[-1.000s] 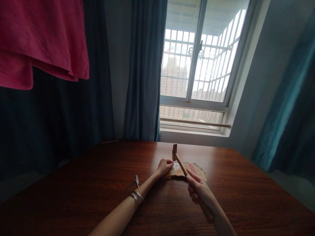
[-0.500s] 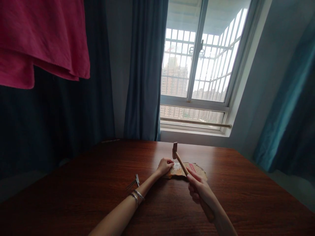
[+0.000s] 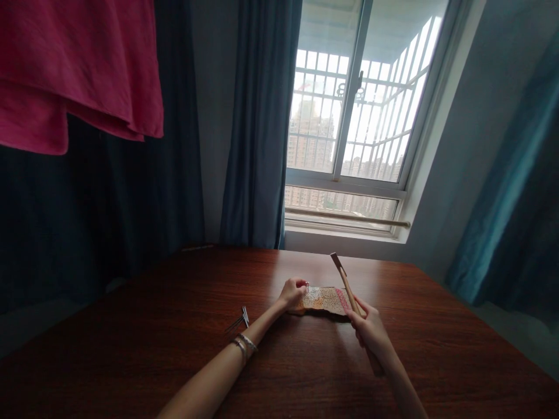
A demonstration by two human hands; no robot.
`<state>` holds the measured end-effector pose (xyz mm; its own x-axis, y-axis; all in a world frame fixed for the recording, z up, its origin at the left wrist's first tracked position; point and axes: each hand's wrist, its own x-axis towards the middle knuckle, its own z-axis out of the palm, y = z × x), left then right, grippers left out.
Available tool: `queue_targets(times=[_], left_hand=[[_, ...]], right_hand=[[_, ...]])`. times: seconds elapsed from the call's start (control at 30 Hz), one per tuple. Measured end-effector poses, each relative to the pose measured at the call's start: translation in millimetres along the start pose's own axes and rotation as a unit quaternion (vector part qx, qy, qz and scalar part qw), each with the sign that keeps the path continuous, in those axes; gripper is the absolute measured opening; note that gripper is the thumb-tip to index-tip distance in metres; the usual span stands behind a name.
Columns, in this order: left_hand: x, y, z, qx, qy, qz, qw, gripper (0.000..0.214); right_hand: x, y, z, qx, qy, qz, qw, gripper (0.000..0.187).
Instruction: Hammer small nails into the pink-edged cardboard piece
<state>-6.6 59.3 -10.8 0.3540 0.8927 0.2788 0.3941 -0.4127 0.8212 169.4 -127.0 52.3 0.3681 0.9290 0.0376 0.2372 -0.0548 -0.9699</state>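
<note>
In the head view, my right hand (image 3: pixel 371 331) is closed around the wooden handle of a hammer (image 3: pixel 346 285). The hammer's head is raised, tilted to the left above the far edge of a flat tan piece (image 3: pixel 325 299). That piece looks like leather and has dotted patterns in white, orange, dark and pink. At its left end, the fingertips of my left hand (image 3: pixel 293 293) pinch a thin metal punch (image 3: pixel 307 286), mostly hidden by the fingers. Several thin metal rods (image 3: pixel 245 316) lie on the table left of my left forearm.
A dark reddish-brown wooden table (image 3: pixel 144 343) spreads beneath both arms. Behind it are a barred window (image 3: pixel 349 116) and blue curtains (image 3: pixel 262 128). Pink cloth (image 3: pixel 87 75) hangs at the upper left.
My right hand has moved a little to the right, and the hammer's head has swung right, away from my left hand. The left hand keeps its pinch at the same spot.
</note>
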Motion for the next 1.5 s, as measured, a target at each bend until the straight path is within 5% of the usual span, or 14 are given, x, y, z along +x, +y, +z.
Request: queue_targets(times=[0.17,0.43,1.07,1.3,1.5], left_hand=[[2,7,-5.8,-0.031,0.008,-0.019,0.999,0.039],[1,9,-11.5,0.02,0.047,-0.046,0.998,0.034],[-7,7,-10.1,0.036,0.059,-0.057,0.996,0.03],[-9,11,-12.5,0.041,0.066,-0.058,0.995,0.029],[-9,10,-11.7,0.031,0.065,-0.069,0.995,0.027]], right_hand=[[15,23,-32,-0.155,0.098,0.022,0.983,0.053],[33,48,-71,-0.245,0.129,0.055,0.959,0.052],[30,58,-70,-0.27,0.097,0.075,0.955,0.049],[31,57,-77,-0.428,0.127,0.073,0.892,0.047],[28,58,-76,-0.452,0.116,0.12,0.876,0.048]])
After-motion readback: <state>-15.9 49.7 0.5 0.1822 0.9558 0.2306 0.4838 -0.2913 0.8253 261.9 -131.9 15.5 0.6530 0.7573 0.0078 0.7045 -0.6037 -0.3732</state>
